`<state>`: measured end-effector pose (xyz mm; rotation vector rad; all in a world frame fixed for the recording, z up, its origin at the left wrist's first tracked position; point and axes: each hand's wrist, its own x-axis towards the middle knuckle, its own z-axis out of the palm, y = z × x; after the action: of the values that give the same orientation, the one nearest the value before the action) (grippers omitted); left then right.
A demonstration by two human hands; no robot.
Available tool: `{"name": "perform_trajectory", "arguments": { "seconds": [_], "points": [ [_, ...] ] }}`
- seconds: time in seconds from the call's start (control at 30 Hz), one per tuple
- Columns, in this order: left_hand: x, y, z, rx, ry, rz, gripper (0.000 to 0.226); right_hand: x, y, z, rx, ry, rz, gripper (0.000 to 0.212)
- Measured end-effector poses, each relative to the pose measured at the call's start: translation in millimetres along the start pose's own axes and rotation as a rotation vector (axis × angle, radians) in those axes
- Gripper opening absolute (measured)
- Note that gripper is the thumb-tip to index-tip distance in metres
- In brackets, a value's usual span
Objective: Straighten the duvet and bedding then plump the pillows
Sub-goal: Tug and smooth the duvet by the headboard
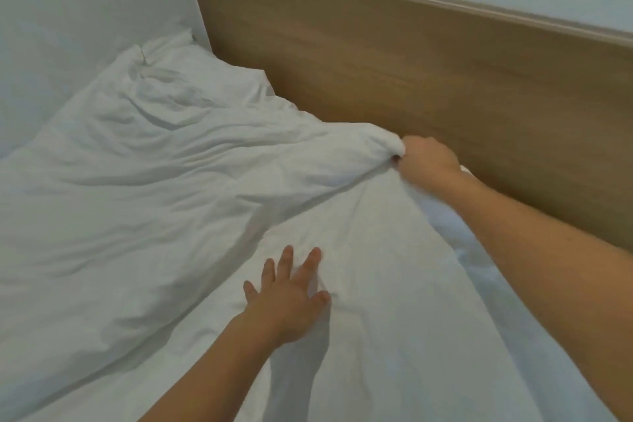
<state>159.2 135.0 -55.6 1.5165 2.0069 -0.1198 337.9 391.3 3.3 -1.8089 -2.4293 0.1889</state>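
Two hands work a white duvet (171, 188) at the head of a bed.

The right hand (426, 161) is fisted on the duvet's top edge, bunching the cloth into a tight knot just beside the wooden headboard (411, 72); folds run out from that grip toward the left. The left hand (291, 298) lies flat on the duvet nearer the camera, fingers straight and spread, palm down and holding nothing. The duvet covers most of the bed and is creased, most heavily toward the far corner, where it meets the pale wall (68, 27). There a rumpled white mound (191, 62) rises against the headboard, possibly a pillow, though the white cloth makes it hard to separate from the duvet. More white bedding (455, 240) shows under the right forearm.
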Motion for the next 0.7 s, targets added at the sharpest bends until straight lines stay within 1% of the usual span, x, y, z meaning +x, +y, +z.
{"name": "perform_trajectory", "arguments": {
  "seconds": [0.03,0.1,0.13,0.17,0.2,0.27,0.3,0.33,0.37,0.4,0.47,0.53,0.57,0.63,0.7],
  "points": [
    [-1,5,-1,0.037,0.01,0.044,0.067,13,4,-19,-0.007,0.09,0.07,0.033],
    [-6,11,-3,0.091,0.016,0.097,0.066,23,-2,-42,0.013,0.145,0.166,0.04],
    [-8,13,-3,0.089,0.006,0.097,0.065,19,-14,-39,-0.01,0.14,0.168,0.047],
    [-8,12,0,0.078,0.002,0.095,0.065,7,-28,-26,-0.052,0.134,0.127,0.056],
    [-8,10,5,0.078,0.003,0.096,0.065,-13,-41,-8,-0.092,0.16,0.038,0.065],
    [-10,-1,14,0.106,0.026,0.1,0.067,-68,-55,29,-0.125,0.248,-0.238,0.068],
    [-10,-11,19,0.115,0.045,0.091,0.068,-95,-51,44,-0.14,0.202,-0.38,0.067],
    [-10,-24,23,0.119,0.056,0.068,0.068,-117,-42,57,-0.168,0.093,-0.48,0.068],
    [-11,-38,28,0.119,0.051,0.034,0.068,-128,-27,70,-0.207,-0.022,-0.514,0.07],
    [-13,-51,33,0.114,0.033,-0.008,0.067,-131,-10,83,-0.244,-0.088,-0.493,0.073],
    [-22,-69,46,0.101,-0.017,-0.087,0.067,-119,12,99,-0.231,-0.065,-0.344,0.075],
    [-32,-71,59,0.106,-0.037,-0.129,0.067,-108,10,103,-0.195,-0.059,-0.207,0.07],
    [-37,-68,63,0.098,-0.039,-0.131,0.067,-108,0,101,-0.163,-0.06,-0.189,0.068],
    [-43,-58,71,0.093,-0.052,-0.109,0.068,-124,-19,95,-0.104,-0.065,-0.243,0.066],
    [-48,-56,73,0.096,-0.074,-0.091,0.068,-158,-26,91,-0.121,-0.104,-0.359,0.072]
  ]
}}
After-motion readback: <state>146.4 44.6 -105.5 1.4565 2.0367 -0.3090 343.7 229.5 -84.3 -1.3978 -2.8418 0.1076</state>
